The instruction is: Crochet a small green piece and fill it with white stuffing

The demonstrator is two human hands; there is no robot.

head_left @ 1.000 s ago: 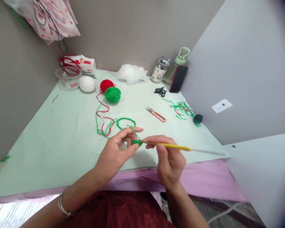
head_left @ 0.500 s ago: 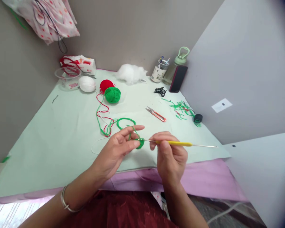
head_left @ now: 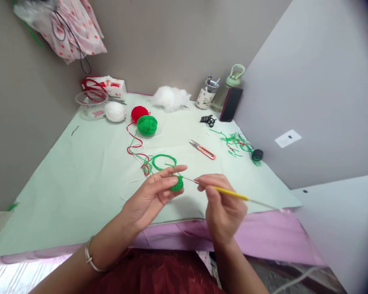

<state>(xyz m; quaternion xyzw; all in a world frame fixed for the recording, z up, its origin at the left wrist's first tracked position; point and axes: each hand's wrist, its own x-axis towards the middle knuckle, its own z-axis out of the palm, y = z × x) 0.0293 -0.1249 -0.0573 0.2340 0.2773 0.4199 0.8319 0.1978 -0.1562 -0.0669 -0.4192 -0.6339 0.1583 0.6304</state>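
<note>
Between the thumb and fingers of my left hand (head_left: 155,190) is a small round green crochet piece (head_left: 178,183). Green yarn runs up from it over my raised index finger. My right hand (head_left: 222,204) grips a crochet hook (head_left: 233,193) by its yellow handle, pen-like. The hook's thin metal tip meets the top edge of the piece, and its other metal end points to the lower right. A loose loop of green yarn (head_left: 164,156) lies just beyond my left hand, leading back to a green yarn ball (head_left: 147,125).
Behind are a red yarn ball (head_left: 139,113), a white yarn ball (head_left: 115,111), a clear tub (head_left: 92,109) and white stuffing (head_left: 171,99). Thread snips (head_left: 202,150), a black hair claw (head_left: 207,120), yarn scraps (head_left: 234,141), a phone (head_left: 231,105) and a bottle (head_left: 222,96) lie or stand rightward.
The hook has tilted, its tip end now higher and its far end lower. My left hand has turned the green piece so more of its ribbed side shows. The view has shifted slightly.
</note>
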